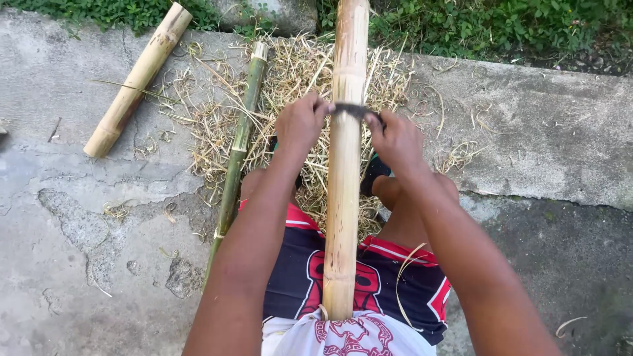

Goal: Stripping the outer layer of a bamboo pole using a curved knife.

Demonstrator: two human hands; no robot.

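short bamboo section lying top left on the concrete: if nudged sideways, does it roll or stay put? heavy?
The short bamboo section is round and lies on flat concrete, so it would probably roll easily. It looks dry and pale, and bamboo is usually hollow, so it is likely light for its size and stiff. The loose shavings beside it might stop it.

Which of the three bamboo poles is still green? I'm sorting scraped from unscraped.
The thin green bamboo pole lying on the concrete left of the person's legs; the short pale pole and the thick held pole are tan.

Soft even daylight, faint shadows, sharp focus
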